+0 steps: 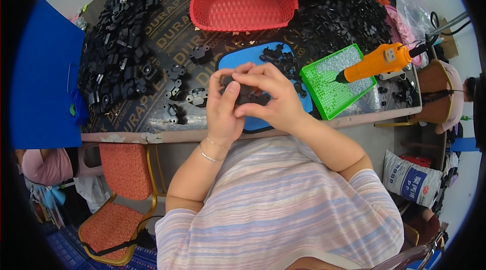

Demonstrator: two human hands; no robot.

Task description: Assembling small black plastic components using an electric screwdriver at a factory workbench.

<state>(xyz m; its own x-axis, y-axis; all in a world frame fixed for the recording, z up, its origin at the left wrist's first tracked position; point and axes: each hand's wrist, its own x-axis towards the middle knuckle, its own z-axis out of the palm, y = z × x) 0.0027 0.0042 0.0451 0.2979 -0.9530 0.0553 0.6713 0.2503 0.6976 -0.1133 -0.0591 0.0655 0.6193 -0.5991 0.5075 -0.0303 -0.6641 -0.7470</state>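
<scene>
Both sets of fingers (238, 90) are pinched around one small black moulded plastic part (248, 95), left hand (223, 108) and right hand (276, 100) pressed together over a flat blue plastic mat (238, 60); the part's mostly covered, so its shape is hard to read. Around them: one ribbed red plastic basket (243, 2), one green tray of tiny shiny screws (338, 80) (way too many to count), one orange electric screwdriver (374, 65) hanging over it, and heaps of black parts (119, 47) on the dark printed tabletop (167, 37).
</scene>
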